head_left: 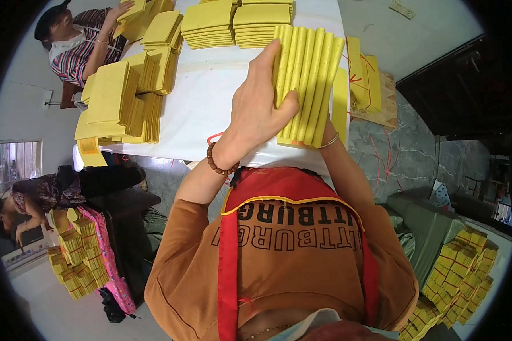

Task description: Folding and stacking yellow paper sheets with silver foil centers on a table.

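My left hand (260, 102) is closed on a bundle of folded yellow paper (308, 79), its thumb across the near face and its fingers along the left side. The folds show as several rounded ridges side by side, raised over the table's right part. Behind the bundle's lower right corner is my right hand (327, 133); only a strip near the wrist shows, and its fingers are hidden. Beneath both hands is the white-covered table (202, 94). To the left stand stacks of folded yellow paper (109, 96), with more stacks (209, 23) along the far side.
A person in a striped top (77, 45) handles yellow paper at the far left; another person (45, 196) bends over tied bundles (79, 258) at the lower left. Red-tied yellow paper (367, 85) lies on a board right of the table. More tied bundles (452, 275) stand lower right.
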Tool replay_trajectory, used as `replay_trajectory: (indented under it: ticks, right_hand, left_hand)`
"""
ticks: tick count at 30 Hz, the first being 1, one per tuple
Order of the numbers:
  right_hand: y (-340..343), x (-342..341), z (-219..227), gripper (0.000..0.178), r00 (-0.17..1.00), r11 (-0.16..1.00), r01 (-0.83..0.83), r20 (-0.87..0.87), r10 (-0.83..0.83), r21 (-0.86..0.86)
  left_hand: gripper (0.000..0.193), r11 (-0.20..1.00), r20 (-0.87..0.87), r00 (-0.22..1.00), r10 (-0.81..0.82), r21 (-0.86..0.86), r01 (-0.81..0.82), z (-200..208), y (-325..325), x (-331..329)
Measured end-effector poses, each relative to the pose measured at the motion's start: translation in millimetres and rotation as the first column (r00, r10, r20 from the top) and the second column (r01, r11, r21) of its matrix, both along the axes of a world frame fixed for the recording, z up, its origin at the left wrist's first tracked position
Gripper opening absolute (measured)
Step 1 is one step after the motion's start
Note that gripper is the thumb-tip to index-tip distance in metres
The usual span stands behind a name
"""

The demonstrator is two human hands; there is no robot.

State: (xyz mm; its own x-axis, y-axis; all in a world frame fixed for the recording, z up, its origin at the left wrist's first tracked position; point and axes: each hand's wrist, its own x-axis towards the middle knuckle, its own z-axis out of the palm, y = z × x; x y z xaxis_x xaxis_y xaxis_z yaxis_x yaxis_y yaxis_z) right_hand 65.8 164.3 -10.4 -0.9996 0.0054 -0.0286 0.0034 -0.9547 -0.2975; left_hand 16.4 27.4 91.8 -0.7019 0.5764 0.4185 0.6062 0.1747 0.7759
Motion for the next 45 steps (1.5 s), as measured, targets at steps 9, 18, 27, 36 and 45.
replay_trajectory:
  ticks: [9,18,27,36,45]
  right_hand:
    - [14.1,-13.2,-27.7,0.058,0.975,0.985,-0.115,-0.206,0.086,-0.133]
    - [25.9,-23.2,4.8,0.055,0.997,0.946,-0.052,0.072,0.031,0.319]
    - [8.9,-57.0,31.0,0.053,0.976,0.808,-0.019,0.188,-0.114,0.589]
    - [10.9,-84.5,25.2,0.078,0.959,0.611,0.031,0.148,-0.241,0.791]
    - [84.6,0.1,5.7,0.041,0.813,0.418,0.026,0.224,-0.538,0.908]
  left_hand:
    - [0.045,0.991,-0.118,0.993,-0.008,-0.131,-0.008,1.8,-0.1,-1.9]
    - [0.055,0.992,0.278,0.959,-0.057,0.12,0.024,-25.4,-11.5,-34.0]
    - [0.063,0.936,0.521,0.85,-0.074,0.331,-0.121,-41.2,-18.1,-58.5]
    - [0.06,0.769,0.806,0.559,-0.196,0.48,-0.422,-105.3,-22.7,-105.4]
    - [0.06,0.454,0.879,0.474,0.047,0.404,-0.794,-199.8,-0.8,-133.2]
